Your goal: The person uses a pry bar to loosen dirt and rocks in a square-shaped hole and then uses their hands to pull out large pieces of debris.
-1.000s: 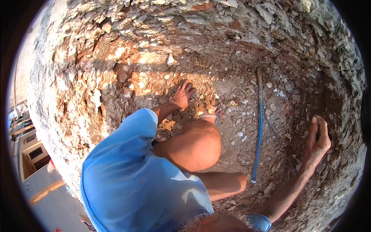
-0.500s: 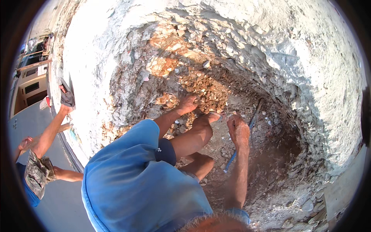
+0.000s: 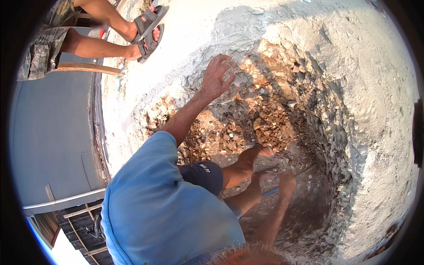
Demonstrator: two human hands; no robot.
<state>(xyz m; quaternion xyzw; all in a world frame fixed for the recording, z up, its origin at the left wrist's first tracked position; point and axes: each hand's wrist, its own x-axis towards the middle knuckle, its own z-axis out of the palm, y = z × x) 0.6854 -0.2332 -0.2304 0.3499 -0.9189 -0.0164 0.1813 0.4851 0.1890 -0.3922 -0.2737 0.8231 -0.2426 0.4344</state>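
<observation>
My left hand [image 3: 218, 78] is at the pit's pale upper edge. Its fingers and thumb curl round something whitish that blends with the dusty ground. Lower down in the pit, my right hand [image 3: 287, 180] is smeared by motion, and its fingers cannot be made out. It lies across the line of a thin bar with a blue part [image 3: 270, 192], which shows on both sides of the hand. Loose orange-brown rubble [image 3: 276, 126] lies between my two hands. My bare legs and sandalled feet [image 3: 265, 151] are down in the pit beside the bar.
The rough, pale pit wall [image 3: 338, 110] curves round on the right. Beyond the rim at upper left stand another person's legs in dark sandals [image 3: 148, 35], near a wooden board [image 3: 88, 67]. A dark cable bundle [image 3: 98, 126] runs along a grey surface at left.
My left hand has gone from the rubble up to the pit's edge. My right hand has dropped onto the line of the bar. The view has turned, bringing the other person's feet closer.
</observation>
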